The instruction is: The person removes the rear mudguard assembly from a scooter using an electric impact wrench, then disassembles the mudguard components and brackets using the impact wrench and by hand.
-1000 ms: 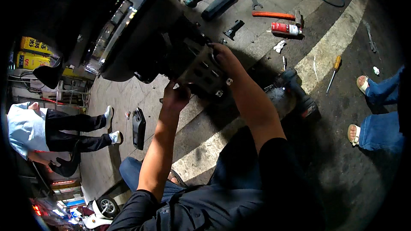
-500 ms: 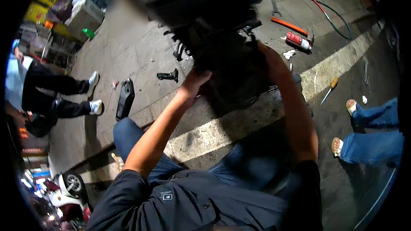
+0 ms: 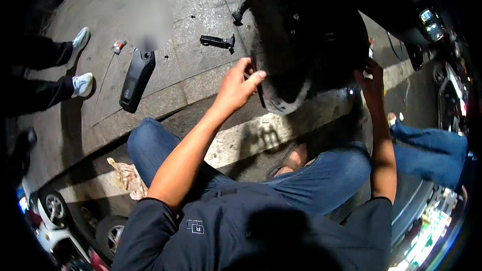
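Note:
A large dark vehicle panel, mostly lost in shadow, hangs in front of me; its lower end is a curved, dusty lip like a mudguard. My left hand is closed at its left edge, thumb and bent fingers together there. At the opposite edge my right hand has its fingers bent against the panel, partly in shade. Beyond my left hand, a black bracket-like part lies on the paving. Farther left is a long black plastic cover.
A person's shoes stand at the left. Another person's jeans show at the right. A crumpled rag lies beside my left knee, near a kerb edge. Parked scooters are at the lower left.
My view has swung, and the dark assembly now shows a smooth panel with a curved lip. My right hand sits farther right and the hands are wider apart. The hammer and red can are out of view.

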{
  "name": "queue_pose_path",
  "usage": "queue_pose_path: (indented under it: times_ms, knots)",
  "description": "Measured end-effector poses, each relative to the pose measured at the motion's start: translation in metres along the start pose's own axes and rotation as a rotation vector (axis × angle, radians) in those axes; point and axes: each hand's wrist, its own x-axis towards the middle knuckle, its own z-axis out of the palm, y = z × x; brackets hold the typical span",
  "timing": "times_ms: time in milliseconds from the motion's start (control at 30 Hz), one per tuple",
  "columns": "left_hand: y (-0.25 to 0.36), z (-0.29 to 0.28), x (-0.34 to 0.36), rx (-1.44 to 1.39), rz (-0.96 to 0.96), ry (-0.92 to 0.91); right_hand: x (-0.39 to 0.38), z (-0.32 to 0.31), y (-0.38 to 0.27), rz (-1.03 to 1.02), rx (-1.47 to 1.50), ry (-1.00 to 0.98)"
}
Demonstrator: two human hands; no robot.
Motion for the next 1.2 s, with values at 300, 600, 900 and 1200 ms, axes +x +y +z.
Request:
queue_pose_path:
  times_ms: [300, 600, 900, 1200]
  knots:
    - [-0.024, -0.017, 0.015, -0.206, -0.209, -0.133, -0.006, 0.027, -0.061, 0.058, -0.221, -0.019]
    - [-0.050, 0.096, -0.027, -0.509, -0.754, -0.433, -0.004, 0.031, -0.076, 0.061, -0.326, -0.290]
    - [-0.118, 0.123, -0.079, -0.511, -0.784, -0.282, -0.061, 0.032, -0.038, 0.003, -0.303, -0.580]
    - [-0.188, 0.092, -0.067, -0.476, -0.779, -0.088, -0.396, -0.066, 0.137, 0.485, -0.262, -0.255]
